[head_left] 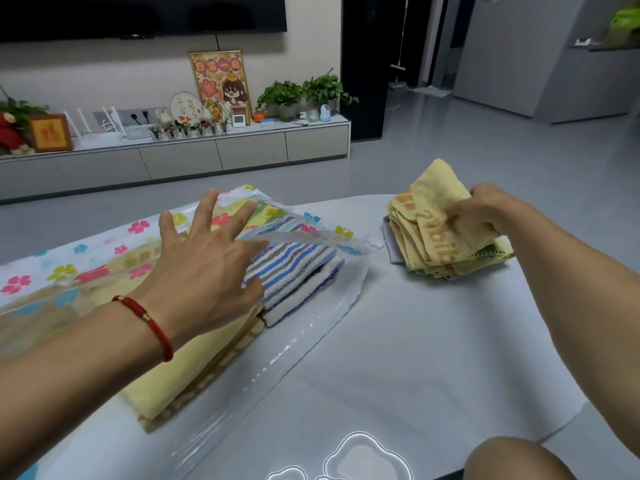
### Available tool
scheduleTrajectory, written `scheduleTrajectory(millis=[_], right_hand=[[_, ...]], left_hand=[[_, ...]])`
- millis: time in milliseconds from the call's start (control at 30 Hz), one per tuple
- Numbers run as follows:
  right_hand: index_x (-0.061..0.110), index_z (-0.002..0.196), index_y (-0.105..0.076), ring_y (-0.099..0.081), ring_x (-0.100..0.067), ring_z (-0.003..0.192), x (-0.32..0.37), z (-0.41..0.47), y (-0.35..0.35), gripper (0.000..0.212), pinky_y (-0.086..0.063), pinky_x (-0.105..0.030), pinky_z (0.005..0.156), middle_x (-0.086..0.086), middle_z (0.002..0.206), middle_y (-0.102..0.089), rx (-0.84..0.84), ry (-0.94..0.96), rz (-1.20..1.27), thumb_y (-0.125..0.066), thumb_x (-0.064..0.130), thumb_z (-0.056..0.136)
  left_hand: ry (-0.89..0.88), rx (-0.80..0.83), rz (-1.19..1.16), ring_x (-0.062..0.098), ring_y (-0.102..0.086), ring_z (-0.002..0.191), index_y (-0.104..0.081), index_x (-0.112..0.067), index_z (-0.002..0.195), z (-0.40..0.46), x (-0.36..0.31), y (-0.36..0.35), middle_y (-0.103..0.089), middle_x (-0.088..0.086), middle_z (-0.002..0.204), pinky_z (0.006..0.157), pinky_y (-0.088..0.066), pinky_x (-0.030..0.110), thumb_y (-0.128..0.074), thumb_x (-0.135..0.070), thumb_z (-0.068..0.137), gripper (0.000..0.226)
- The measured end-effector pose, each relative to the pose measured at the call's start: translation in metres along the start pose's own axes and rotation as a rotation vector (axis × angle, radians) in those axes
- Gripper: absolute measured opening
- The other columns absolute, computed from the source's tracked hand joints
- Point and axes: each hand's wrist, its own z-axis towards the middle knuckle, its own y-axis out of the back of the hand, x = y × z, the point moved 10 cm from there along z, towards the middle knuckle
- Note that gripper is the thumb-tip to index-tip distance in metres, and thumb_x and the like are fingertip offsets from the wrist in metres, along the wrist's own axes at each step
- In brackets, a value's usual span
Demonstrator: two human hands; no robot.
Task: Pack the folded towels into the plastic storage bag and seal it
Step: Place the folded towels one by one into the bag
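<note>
A clear plastic storage bag (86,261) with a flower print lies across the left of the table, its mouth facing right. Inside its mouth sit a blue-and-grey striped towel (294,268) and a pale yellow towel (194,368). My left hand (207,268), fingers spread, hovers over the bag's upper flap and holds nothing. At the right, my right hand (481,213) grips a folded yellow towel (429,209) with orange lettering, lifting it off a small stack of towels (436,268).
The grey table (433,358) has its far edge just behind the towels. A knee (512,459) shows at the bottom right. Beyond the table are a grey floor and a low TV cabinet (207,154) with plants and frames.
</note>
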Motion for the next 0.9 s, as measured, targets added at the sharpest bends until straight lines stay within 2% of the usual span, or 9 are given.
scheduleTrajectory(millis=[133, 233, 300, 400, 500, 600, 700, 767, 900], right_hand=[[0.007, 0.125, -0.055, -0.073, -0.033, 0.090, 0.008, -0.036, 0.001, 0.051, -0.062, -0.037, 0.066, -0.017, 0.115, -0.070, 0.168, 0.087, 0.335, -0.077, 0.023, 0.081], [0.045, 0.149, -0.031, -0.071, -0.036, 0.096, 0.015, -0.086, 0.002, 0.084, -0.061, -0.039, 0.066, -0.007, 0.132, -0.053, 0.251, 0.205, 0.497, -0.077, 0.012, 0.087], [0.059, 0.141, -0.043, -0.075, -0.029, 0.091, 0.026, -0.133, -0.007, 0.079, -0.061, -0.035, 0.063, -0.005, 0.132, -0.056, 0.380, 0.302, 0.518, -0.071, 0.006, 0.090], [0.043, 0.124, -0.070, -0.075, -0.022, 0.096, 0.036, -0.205, -0.030, 0.050, -0.062, -0.032, 0.067, -0.006, 0.126, -0.072, 0.571, 0.362, 0.482, -0.064, 0.005, 0.092], [0.023, 0.119, -0.076, -0.076, -0.022, 0.087, 0.048, -0.274, -0.063, 0.034, -0.062, -0.029, 0.064, -0.010, 0.117, -0.077, 0.821, 0.347, 0.544, -0.061, 0.004, 0.095], [0.017, 0.121, -0.075, -0.076, -0.018, 0.080, 0.071, -0.330, -0.095, 0.032, -0.059, -0.025, 0.057, -0.011, 0.114, -0.078, 0.986, 0.370, 0.577, -0.062, 0.003, 0.095], [0.017, 0.121, -0.075, -0.076, -0.022, 0.094, 0.106, -0.369, -0.131, 0.032, -0.061, -0.030, 0.069, -0.010, 0.119, -0.076, 1.061, 0.397, 0.632, -0.063, 0.003, 0.094], [0.018, 0.119, -0.076, -0.074, -0.025, 0.100, 0.133, -0.388, -0.158, 0.033, -0.061, -0.036, 0.080, -0.011, 0.120, -0.076, 1.050, 0.395, 0.702, -0.063, 0.002, 0.093], [0.015, 0.119, -0.076, -0.072, -0.023, 0.096, 0.204, -0.429, -0.211, 0.037, -0.060, -0.033, 0.083, -0.014, 0.120, -0.075, 0.984, 0.361, 1.041, -0.062, -0.006, 0.092]], left_hand=[[0.038, -0.017, 0.032, 0.038, 0.003, 0.148, -0.047, -0.050, 0.135, -0.027, 0.018, 0.005, -0.010, -0.007, 0.165, 0.104, -0.019, 0.078, -0.047, -0.059, 0.083, 0.053], [0.074, -0.003, 0.093, 0.043, -0.006, 0.147, -0.057, -0.050, 0.127, -0.054, 0.039, 0.010, -0.021, -0.003, 0.163, 0.100, -0.024, 0.079, -0.048, -0.063, 0.080, 0.049], [0.093, 0.024, 0.106, 0.045, -0.009, 0.146, -0.064, -0.049, 0.119, -0.074, 0.056, 0.011, -0.025, -0.002, 0.161, 0.098, -0.024, 0.080, -0.047, -0.067, 0.079, 0.047], [0.137, 0.087, 0.149, 0.043, -0.002, 0.146, -0.067, -0.047, 0.114, -0.103, 0.083, 0.006, -0.021, -0.005, 0.163, 0.101, -0.020, 0.078, -0.042, -0.075, 0.077, 0.052], [0.163, 0.162, 0.198, 0.043, -0.002, 0.144, -0.069, -0.043, 0.109, -0.135, 0.105, 0.002, -0.030, -0.007, 0.158, 0.099, -0.022, 0.077, -0.044, -0.076, 0.076, 0.053], [0.195, 0.259, 0.250, 0.044, -0.003, 0.143, -0.065, -0.041, 0.101, -0.164, 0.125, -0.002, -0.031, -0.011, 0.155, 0.096, -0.025, 0.077, -0.038, -0.079, 0.076, 0.053], [0.187, 0.356, 0.294, 0.044, 0.005, 0.145, -0.053, -0.040, 0.125, -0.182, 0.140, -0.002, -0.017, -0.011, 0.160, 0.095, -0.020, 0.083, -0.045, -0.072, 0.075, 0.059], [0.163, 0.404, 0.309, 0.042, 0.016, 0.146, -0.031, -0.034, 0.146, -0.187, 0.146, 0.002, 0.002, -0.014, 0.164, 0.095, -0.014, 0.087, -0.050, -0.070, 0.075, 0.082], [0.129, 0.411, 0.285, 0.040, 0.029, 0.143, -0.003, -0.031, 0.155, -0.186, 0.150, 0.024, 0.022, -0.017, 0.160, 0.094, -0.009, 0.089, -0.058, -0.075, 0.071, 0.110]])
